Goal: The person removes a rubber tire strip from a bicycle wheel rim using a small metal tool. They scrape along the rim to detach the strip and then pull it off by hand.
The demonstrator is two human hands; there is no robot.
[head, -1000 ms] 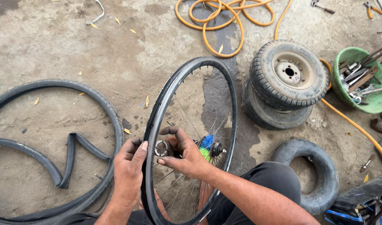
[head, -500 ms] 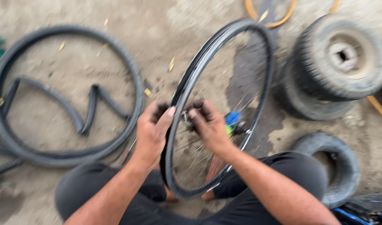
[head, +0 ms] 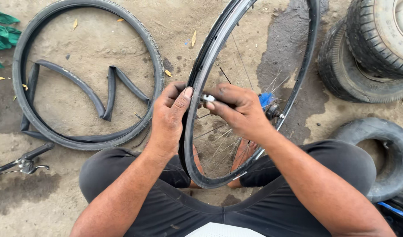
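Closest in, the bike wheel (head: 249, 87) stands upright between the person's knees, its lower rim down by the bare feet. The left hand (head: 168, 118) wraps the near side of the rim, thumb pressed on the rim edge. The right hand (head: 238, 112) comes in from the other side through the spokes, fingertips pinched on a small silvery fitting (head: 207, 98) right at the rim, just beside the left thumb. So both hands are closed and nearly touching, one clamped on the rim, one nipping that little part.

Handling-wise I'd say the wheel is light but stiff, and the rim is the spot to grab: smooth metal, probably a bit slick, so a full wrap like that left hand makes sense. The spokes (head: 219, 140) look thin and bendy, not something to lean on. The hub (head: 271, 110), with a blue bit on it, sits just past the right hand's knuckles.

Further out to the left of the left hand, a bare tyre (head: 154, 57) lies flat on the dirt with a limp inner tube (head: 109, 94) folded inside it. Beyond the right hand, well apart, are two stacked small fat tyres (head: 368, 48) and another inner tube (head: 386, 136).
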